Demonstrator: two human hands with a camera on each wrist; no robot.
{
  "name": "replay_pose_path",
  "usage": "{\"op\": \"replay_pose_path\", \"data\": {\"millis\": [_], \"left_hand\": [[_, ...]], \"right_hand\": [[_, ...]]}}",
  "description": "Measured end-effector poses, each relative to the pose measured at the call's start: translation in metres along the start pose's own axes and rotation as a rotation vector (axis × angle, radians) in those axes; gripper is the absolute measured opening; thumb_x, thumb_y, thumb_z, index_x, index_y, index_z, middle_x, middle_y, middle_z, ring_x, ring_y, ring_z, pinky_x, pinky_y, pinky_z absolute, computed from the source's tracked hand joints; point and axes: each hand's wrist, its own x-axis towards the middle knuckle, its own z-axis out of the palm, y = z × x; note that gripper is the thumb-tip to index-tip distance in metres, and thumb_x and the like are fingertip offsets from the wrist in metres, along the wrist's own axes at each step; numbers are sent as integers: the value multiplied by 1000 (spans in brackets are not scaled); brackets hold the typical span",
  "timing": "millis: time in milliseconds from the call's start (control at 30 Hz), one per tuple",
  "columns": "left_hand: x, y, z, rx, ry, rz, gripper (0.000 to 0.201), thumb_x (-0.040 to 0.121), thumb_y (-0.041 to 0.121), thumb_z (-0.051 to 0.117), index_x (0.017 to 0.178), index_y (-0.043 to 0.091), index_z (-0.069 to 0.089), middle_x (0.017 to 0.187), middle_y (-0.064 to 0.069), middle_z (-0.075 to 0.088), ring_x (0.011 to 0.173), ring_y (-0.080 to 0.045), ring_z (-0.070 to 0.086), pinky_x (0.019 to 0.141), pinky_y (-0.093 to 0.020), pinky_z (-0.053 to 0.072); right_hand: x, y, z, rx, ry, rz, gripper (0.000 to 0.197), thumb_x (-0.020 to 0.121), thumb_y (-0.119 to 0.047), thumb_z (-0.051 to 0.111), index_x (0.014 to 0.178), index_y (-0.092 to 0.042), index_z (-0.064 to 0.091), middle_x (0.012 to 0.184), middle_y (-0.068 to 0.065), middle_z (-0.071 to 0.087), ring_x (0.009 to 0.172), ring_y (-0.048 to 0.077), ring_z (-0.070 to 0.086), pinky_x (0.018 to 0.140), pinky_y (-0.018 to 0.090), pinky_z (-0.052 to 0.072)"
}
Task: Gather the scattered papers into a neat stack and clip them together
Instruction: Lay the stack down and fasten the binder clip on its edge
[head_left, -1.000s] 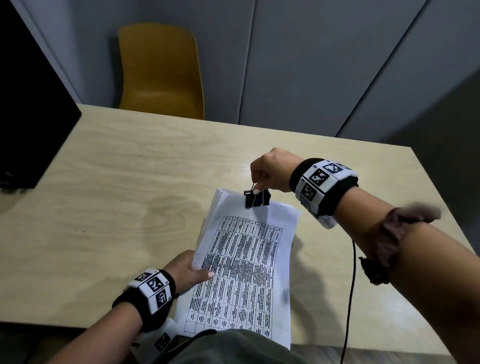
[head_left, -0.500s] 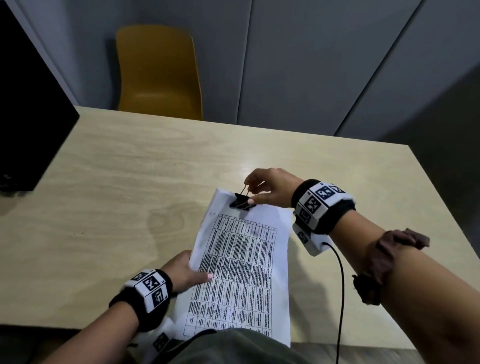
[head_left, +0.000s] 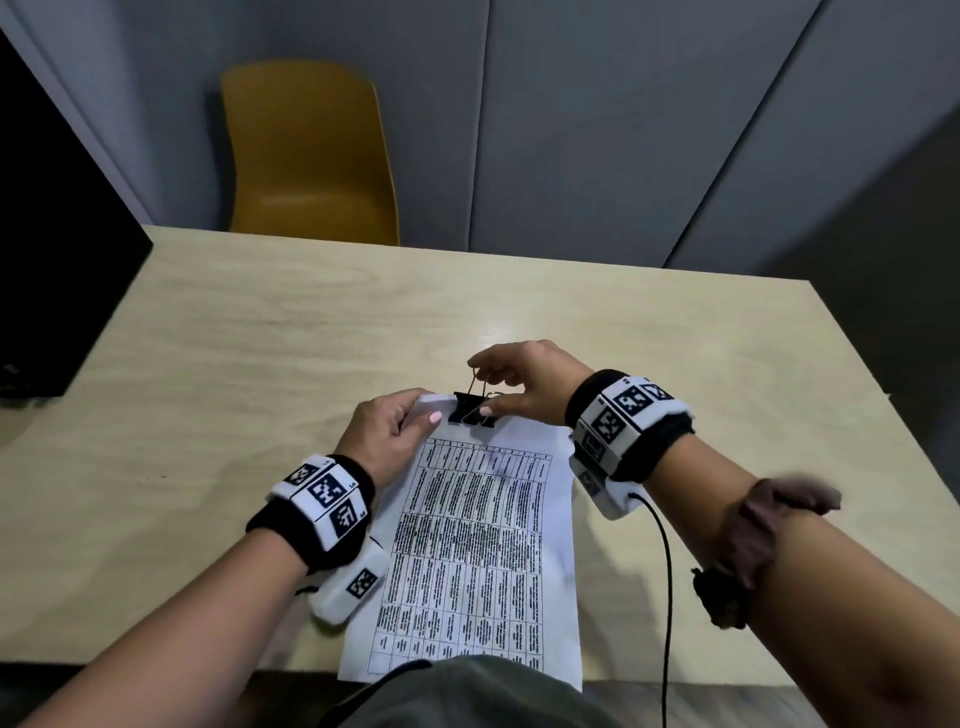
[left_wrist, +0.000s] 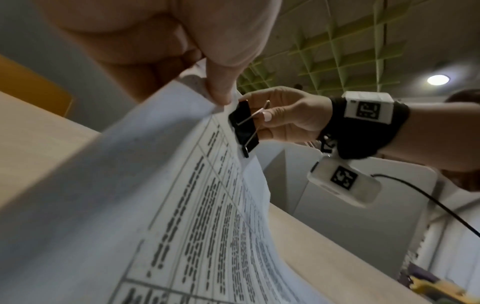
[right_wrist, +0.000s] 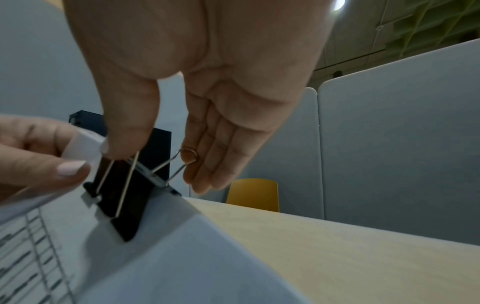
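While left hand (head_left: 387, 431) pinches papers (head_left: 467, 545), right hand (head_left: 524, 382) squeezes binder clip (head_left: 471, 410) handles.

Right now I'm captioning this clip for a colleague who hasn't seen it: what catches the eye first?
The black binder clip sits on the far edge of the printed paper stack, mid-table. The right hand pinches its wire handles while the left hand grips the stack's far left corner beside it. Behind the pale wooden table stands a mustard-yellow chair.

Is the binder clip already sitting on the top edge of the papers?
Yes, the clip straddles the papers' top edge.
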Motion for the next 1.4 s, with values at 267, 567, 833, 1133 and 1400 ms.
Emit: {"op": "replay_pose_path", "data": {"millis": [267,567,833,1133,1400], "left_hand": [[-4,-2,2,72,25,64,14,88,20,58,83,10,66,71,-18,63,59,-18,49,58,-29,42],[-8,-3,-1,-103,34,21,11,88,16,59,83,13,68,77,-20,66,68,-21,56,65,-33,45],[-9,-6,-4,-115,-69,52,30,77,42,59,86,15,69,77,-11,68,70,-26,61,63,-40,49],[-8,-7,-6,-114,-48,16,10,89,15,58,87,10,67,71,-2,62,63,-10,53,59,-23,42],[-3,-8,-5,-117,-48,35,10,88,20,60,84,25,67,64,16,67,57,4,56,58,-17,45]], "right_hand": [[0,-4,-10,111,38,105,34,63,-10,82,94,-12,68,88,3,73,80,14,67,83,28,55],[-7,-15,1,-48,-169,123,77,72,-34,76,138,-15,41,137,1,52,125,17,49,106,29,37],[-20,-14,23,115,-315,277,35,73,-31,76,99,-16,59,82,-8,63,85,16,59,77,25,47],[-10,-3,17,303,-237,171,43,70,-58,65,89,-20,66,82,-3,66,80,14,60,81,30,45],[-16,11,13,558,-320,199,56,57,-62,72,96,-21,69,100,6,70,93,20,64,95,37,44]]}}
